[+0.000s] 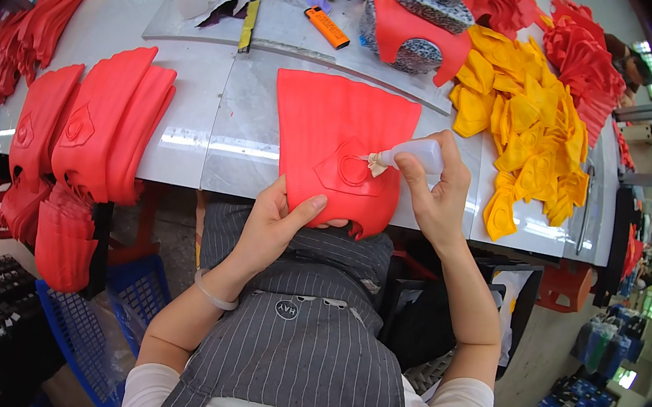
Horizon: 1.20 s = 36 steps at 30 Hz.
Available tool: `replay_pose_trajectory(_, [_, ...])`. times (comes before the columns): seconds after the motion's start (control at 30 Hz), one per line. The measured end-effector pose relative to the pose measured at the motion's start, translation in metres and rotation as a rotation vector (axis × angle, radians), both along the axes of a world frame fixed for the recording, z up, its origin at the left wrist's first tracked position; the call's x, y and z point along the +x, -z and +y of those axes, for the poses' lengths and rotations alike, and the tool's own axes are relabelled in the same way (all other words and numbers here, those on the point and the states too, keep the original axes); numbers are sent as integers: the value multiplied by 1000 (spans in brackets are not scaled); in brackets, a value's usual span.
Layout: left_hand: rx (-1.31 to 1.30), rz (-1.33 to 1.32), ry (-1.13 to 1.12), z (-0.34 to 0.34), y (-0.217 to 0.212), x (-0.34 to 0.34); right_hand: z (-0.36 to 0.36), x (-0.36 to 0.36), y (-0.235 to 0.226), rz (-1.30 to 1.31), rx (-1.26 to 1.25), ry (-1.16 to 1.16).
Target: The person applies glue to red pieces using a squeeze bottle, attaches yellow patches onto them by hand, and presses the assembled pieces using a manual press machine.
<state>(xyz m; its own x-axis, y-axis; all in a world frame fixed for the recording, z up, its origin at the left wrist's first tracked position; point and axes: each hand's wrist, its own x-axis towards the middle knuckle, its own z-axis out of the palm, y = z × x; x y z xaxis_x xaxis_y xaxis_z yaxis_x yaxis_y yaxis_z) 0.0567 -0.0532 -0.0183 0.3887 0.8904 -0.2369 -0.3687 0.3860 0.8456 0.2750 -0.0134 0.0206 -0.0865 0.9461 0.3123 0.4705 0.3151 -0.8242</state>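
Note:
In front of me a red moulded, rubbery piece (344, 117) lies on the table, its lower end hanging over the near edge. A raised emblem outline (353, 166) shows on it. My left hand (276, 218) grips its lower left edge, thumb on top and the other fingers partly hidden underneath. My right hand (444, 189) is closed around a small white squeeze bottle (420, 155), held tilted over the piece. The bottle's thin nozzle, with a whitish wrap at its base, points left at the emblem's outline; whether the tip touches cannot be told.
Red pieces (110, 123) overhang the near edge at left, with another stack (41, 18) behind. Yellow pieces (540, 123) are heaped at right. A speckled block (434, 11), an orange object (327, 27) and a yellow strip (248, 24) lie behind. A blue basket (143, 287) stands below left.

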Motion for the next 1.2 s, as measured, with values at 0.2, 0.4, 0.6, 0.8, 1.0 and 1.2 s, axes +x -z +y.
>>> replay_pose_trajectory(0.2, [35, 18, -16, -1, 2, 5, -19, 58, -15, 351, -234, 123])
replay_pose_trajectory(0.4, [-56, -8, -49, -1, -2, 4, -52, 154, -33, 223, 52, 428])
replay_pose_trajectory(0.6, [-153, -131, -3, 3, -2, -8, -99, 281, 18, -42, 51, 819])
replay_pose_trajectory(0.8, [-167, -312, 85, 9, 2, -11, -104, 291, 50, -302, 199, 1049])
replay_pose_trajectory(1.0, [-213, -258, -10, 3, -9, -1, -105, 207, 3, -422, -108, 877])
replay_pose_trajectory(1.2, [-195, -211, 37, 7, -9, -5, -61, 164, 9, -816, -260, 644])
